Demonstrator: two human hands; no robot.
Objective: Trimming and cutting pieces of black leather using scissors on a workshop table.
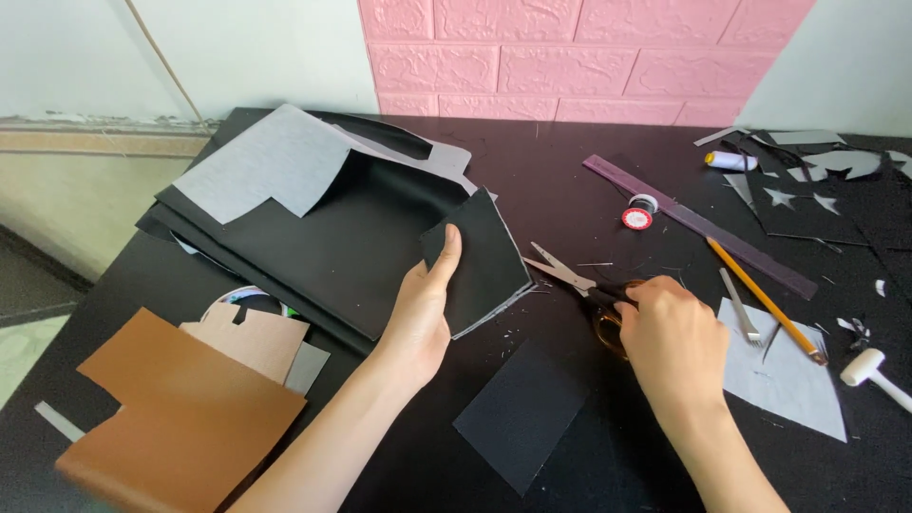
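Observation:
My left hand (420, 309) grips a black sheet piece (484, 261) by its lower left edge, thumb on top, holding it over the stack of black sheets (351, 247). My right hand (670, 342) is closed around the orange handles of a pair of scissors (570, 277), whose open metal blades point left toward the black piece's right edge. A separate black cut piece (521, 413) lies flat on the table between my forearms.
Brown leather and tan cardboard pieces (180, 418) lie at the lower left, a grey sheet (271, 161) on the stack. On the right are a purple ruler (698, 224), pencil (765, 299), thread spool (637, 214), grey sheet (793, 375), white mallet (869, 370) and scraps.

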